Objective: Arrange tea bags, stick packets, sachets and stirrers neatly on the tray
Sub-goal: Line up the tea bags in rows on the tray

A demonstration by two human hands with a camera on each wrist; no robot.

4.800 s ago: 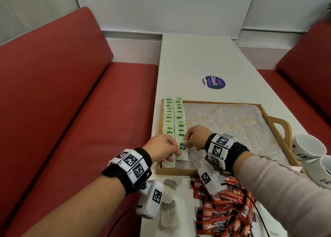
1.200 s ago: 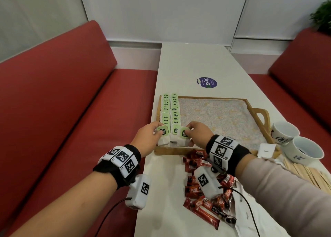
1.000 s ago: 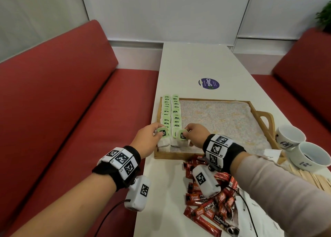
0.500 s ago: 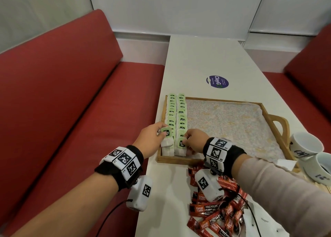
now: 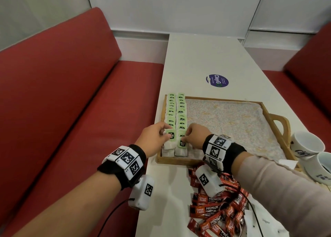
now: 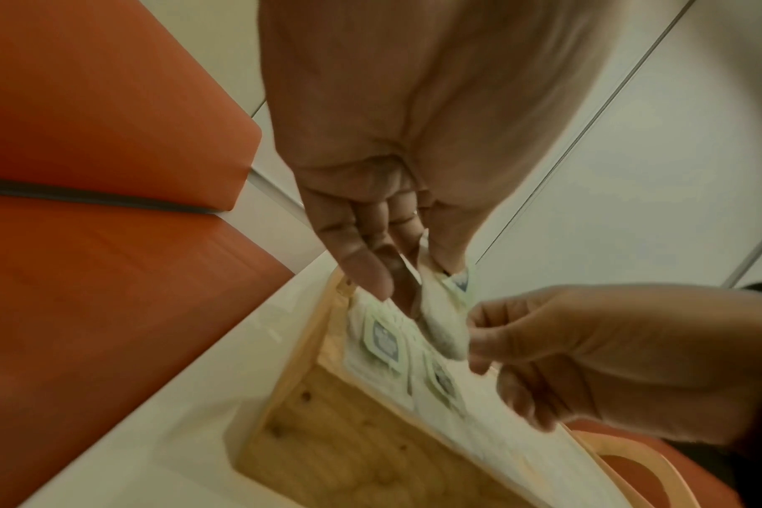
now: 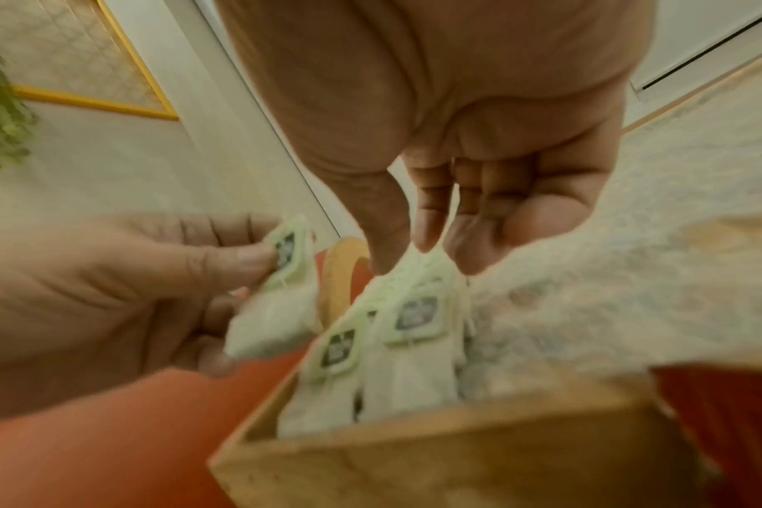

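Note:
A wooden tray (image 5: 179, 160) with a patterned liner holds two rows of green-tagged tea bags (image 5: 176, 111) along its left side. At the near end of the left row, my left hand (image 5: 165, 133) pinches a tea bag (image 5: 170, 136) by its top and holds it slightly raised; the right wrist view also shows this tea bag (image 7: 279, 295). My right hand (image 5: 186, 138) pinches the top of the front tea bag (image 5: 182, 143) in the right row, which rests in the tray. In the left wrist view my left hand's fingers (image 6: 361, 268) grip the white bag (image 6: 440, 319).
Red stick packets (image 5: 211, 210) lie heaped on the white table just before the tray. Two white cups (image 5: 304, 147) stand right of the tray's handle. White sachets (image 5: 265, 222) lie at the near right. A red bench (image 5: 62, 111) runs along the table's left edge.
My left hand has lifted its tea bag a little above the near end of the left row. My right hand stays pinching the front bag of the right row.

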